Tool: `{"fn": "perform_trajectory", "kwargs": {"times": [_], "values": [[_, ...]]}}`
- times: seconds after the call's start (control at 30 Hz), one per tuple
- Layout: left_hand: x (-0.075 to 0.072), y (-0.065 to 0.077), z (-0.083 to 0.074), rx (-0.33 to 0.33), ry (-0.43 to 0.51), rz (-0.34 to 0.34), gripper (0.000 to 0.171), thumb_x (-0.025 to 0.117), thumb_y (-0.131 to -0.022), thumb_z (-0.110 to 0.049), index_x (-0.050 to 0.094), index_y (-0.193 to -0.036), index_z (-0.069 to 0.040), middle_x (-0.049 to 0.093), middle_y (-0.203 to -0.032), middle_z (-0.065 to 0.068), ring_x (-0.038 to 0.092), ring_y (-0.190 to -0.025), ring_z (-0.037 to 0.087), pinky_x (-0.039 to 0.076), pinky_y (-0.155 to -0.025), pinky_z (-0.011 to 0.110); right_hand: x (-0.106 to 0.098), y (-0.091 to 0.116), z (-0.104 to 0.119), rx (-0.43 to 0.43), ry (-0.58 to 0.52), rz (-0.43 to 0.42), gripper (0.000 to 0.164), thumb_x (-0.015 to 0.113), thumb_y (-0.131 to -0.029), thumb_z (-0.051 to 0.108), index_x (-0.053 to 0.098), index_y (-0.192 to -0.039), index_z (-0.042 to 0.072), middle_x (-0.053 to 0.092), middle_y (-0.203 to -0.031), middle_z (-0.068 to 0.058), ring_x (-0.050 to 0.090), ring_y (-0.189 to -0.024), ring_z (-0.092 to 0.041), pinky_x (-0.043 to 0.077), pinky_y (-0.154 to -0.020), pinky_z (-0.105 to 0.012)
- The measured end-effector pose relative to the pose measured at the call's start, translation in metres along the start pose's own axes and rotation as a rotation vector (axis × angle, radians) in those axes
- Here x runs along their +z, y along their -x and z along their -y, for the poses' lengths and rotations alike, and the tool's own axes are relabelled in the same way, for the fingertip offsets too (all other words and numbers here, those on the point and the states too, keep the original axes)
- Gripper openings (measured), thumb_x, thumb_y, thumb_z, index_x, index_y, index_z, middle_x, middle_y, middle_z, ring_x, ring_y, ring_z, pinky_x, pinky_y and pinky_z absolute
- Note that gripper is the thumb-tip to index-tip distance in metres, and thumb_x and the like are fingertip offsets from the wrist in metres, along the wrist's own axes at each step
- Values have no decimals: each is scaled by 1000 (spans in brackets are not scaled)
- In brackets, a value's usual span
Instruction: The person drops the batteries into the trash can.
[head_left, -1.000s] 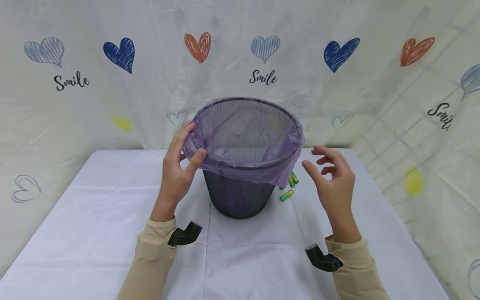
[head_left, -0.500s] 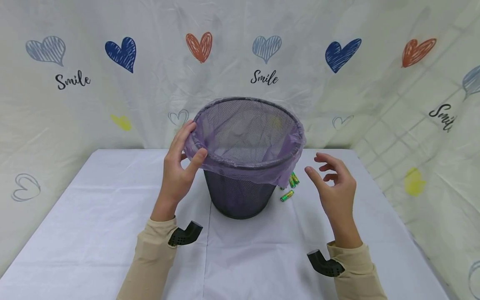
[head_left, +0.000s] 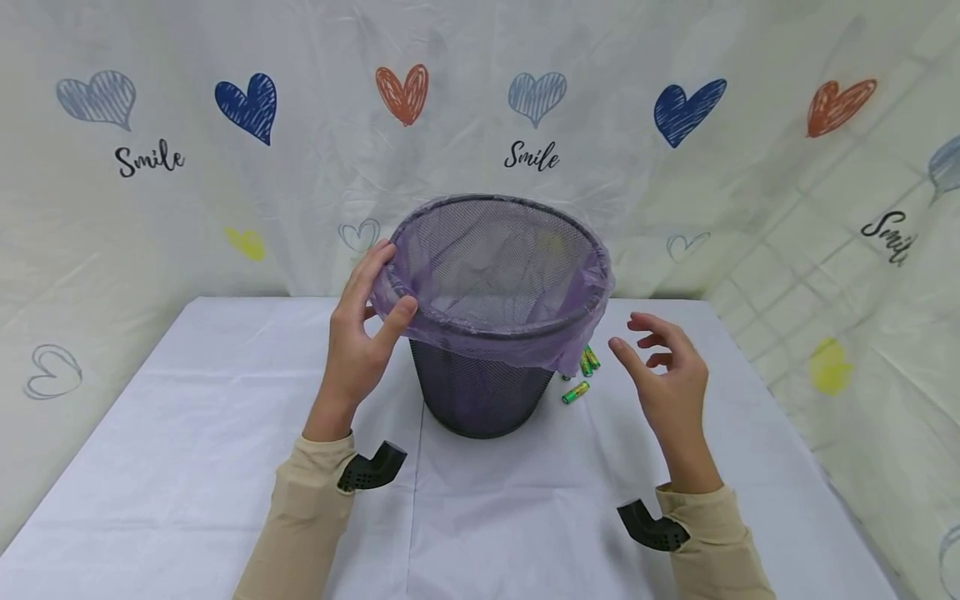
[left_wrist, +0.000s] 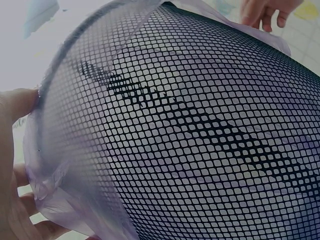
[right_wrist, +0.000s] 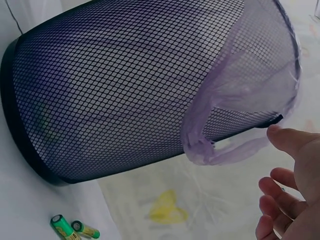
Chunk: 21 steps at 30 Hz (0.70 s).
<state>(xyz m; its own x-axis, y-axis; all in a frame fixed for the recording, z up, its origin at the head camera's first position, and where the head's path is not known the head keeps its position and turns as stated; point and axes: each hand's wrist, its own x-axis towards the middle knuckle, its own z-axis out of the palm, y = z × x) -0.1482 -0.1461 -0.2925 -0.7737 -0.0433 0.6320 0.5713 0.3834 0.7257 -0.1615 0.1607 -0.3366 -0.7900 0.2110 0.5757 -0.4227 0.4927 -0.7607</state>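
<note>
A black mesh wastebasket (head_left: 480, 392) stands upright, and a thin purple bin bag (head_left: 487, 342) lines it with its edge folded down over the rim. At its left side my left hand (head_left: 356, 346) touches the bag-covered rim, fingers fairly straight on the outside and thumb at the front. In the left wrist view, the thumb (left_wrist: 25, 102) lies at the rim and the fingers lie along the bag. To the right of the basket, my right hand (head_left: 667, 367) is raised, loosely curled and holding nothing. The right wrist view shows the bag (right_wrist: 200, 145) sagging near that hand.
Green and yellow batteries lie right of the basket: one battery (head_left: 576, 392) by itself and others (head_left: 589, 360) partly behind the bag. A white cloth covers the table (head_left: 225, 467). Behind it hangs a curtain (head_left: 450, 167) printed with hearts.
My right hand has lowered slightly, a little farther from the rim. My left hand keeps its place on the rim. The whole head view has shifted slightly; basket and batteries look unmoved.
</note>
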Motion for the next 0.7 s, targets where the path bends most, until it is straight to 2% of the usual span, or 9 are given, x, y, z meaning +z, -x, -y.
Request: {"fn": "perform_trajectory", "kwargs": {"times": [0.13,0.37,0.63,0.7], "values": [[0,0,0,-2,-2,4,54,55,-89,-24,40,-137,-6,33,-147,8,32,-135,22,41,-82,47,4,0,-13,36,11,16,35,71,-78,11,64,-111,5,65,-101,-15,53,-82,-8,38,-66,-16],[0,0,-1,2,-6,-1,54,55,-89,-25,41,-136,-4,34,-146,12,33,-134,25,42,-81,48,12,2,-21,75,41,75,37,70,-79,14,62,-113,4,65,-105,-15,52,-87,-27,39,-66,-18],[0,0,-1,-2,-5,-1,54,55,-88,-24,41,-136,-4,33,-147,11,33,-134,25,41,-81,48,18,5,-26,69,67,91,37,70,-78,10,61,-113,1,64,-104,-17,52,-86,-28,39,-66,-23],[0,-1,3,2,-10,-3,54,55,-89,-27,40,-136,-6,34,-147,9,33,-134,22,41,-81,48,20,4,-38,60,65,92,37,71,-78,14,62,-113,6,65,-104,-13,53,-85,-24,39,-65,-23]]}}
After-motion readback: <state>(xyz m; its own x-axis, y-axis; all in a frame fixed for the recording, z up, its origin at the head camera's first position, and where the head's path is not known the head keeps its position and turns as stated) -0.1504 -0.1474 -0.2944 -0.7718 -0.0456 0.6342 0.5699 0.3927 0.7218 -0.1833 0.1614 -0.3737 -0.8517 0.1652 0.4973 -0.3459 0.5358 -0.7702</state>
